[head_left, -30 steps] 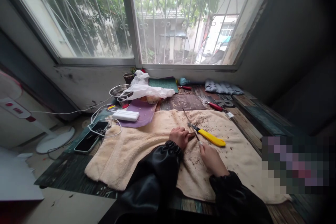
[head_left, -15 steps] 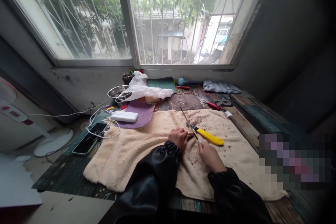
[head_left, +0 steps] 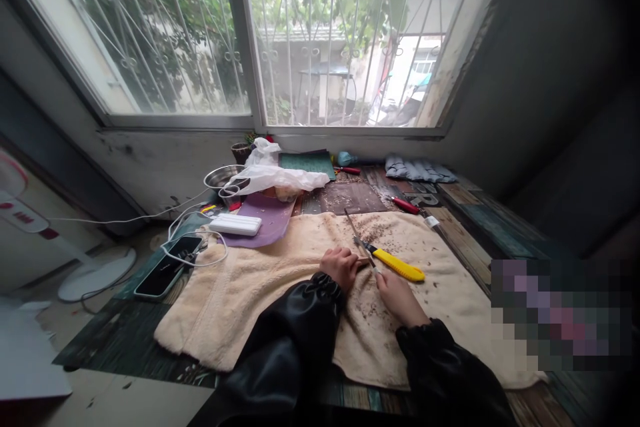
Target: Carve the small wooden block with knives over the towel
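Observation:
My left hand [head_left: 340, 268] is closed around a small brown piece of wood [head_left: 363, 262], pressing it on the beige towel [head_left: 280, 273]; most of the piece is hidden by the fingers. My right hand [head_left: 398, 295] grips the near end of a slim metal file [head_left: 356, 227]. Its long, thin blade slants away to the upper left and crosses the tip of the wood. Just beyond my right hand lies a yellow-handled utility knife [head_left: 399, 265], its dark head under or right beside the file. Brown shavings [head_left: 373, 307] are scattered over the towel around both hands.
A white power bank [head_left: 236, 224] with a cable and a phone [head_left: 167, 268] lie to the left. Farther back are a purple sheet [head_left: 265, 213], a white plastic bag [head_left: 290, 177], a metal bowl [head_left: 220, 177], a red-handled tool [head_left: 406, 205] and a green mat [head_left: 307, 164].
The file has shifted slightly against the wood, with my right hand a little lower in view. My left hand keeps its hold. The whole view has tilted slightly.

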Tool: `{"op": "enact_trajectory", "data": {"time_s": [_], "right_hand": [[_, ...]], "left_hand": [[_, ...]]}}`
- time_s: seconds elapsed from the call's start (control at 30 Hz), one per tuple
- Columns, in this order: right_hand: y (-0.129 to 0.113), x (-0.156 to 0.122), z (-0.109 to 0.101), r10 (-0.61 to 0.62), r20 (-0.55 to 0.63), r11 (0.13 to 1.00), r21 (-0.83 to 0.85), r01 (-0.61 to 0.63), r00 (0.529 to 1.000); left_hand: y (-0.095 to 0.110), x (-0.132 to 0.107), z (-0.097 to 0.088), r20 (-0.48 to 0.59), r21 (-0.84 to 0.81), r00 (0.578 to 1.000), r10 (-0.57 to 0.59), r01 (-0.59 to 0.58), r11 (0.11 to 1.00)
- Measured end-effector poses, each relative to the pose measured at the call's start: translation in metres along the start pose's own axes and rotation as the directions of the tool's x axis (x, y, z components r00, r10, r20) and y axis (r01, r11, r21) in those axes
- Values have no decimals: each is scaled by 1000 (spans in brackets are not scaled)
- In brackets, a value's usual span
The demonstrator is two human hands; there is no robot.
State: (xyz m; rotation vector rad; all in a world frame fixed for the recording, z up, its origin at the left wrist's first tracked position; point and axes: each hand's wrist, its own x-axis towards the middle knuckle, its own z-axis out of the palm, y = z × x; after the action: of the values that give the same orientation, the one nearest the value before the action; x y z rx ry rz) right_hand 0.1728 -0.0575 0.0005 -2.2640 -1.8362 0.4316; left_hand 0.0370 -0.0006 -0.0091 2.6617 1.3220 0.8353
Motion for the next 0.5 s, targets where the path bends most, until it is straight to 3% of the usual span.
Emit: {"op": "enact_trajectory", "data": {"time_s": [0.2, 0.5], "right_hand": [[15, -25, 6, 16, 17, 999, 36, -16, 1000], [-3, -6, 2, 40, -2, 999, -30, -40, 999]], "left_hand": [[0, 2, -2, 17, 5, 999, -32, 32, 999], [-3, 2, 2, 15, 1, 999, -44, 44, 999]]}}
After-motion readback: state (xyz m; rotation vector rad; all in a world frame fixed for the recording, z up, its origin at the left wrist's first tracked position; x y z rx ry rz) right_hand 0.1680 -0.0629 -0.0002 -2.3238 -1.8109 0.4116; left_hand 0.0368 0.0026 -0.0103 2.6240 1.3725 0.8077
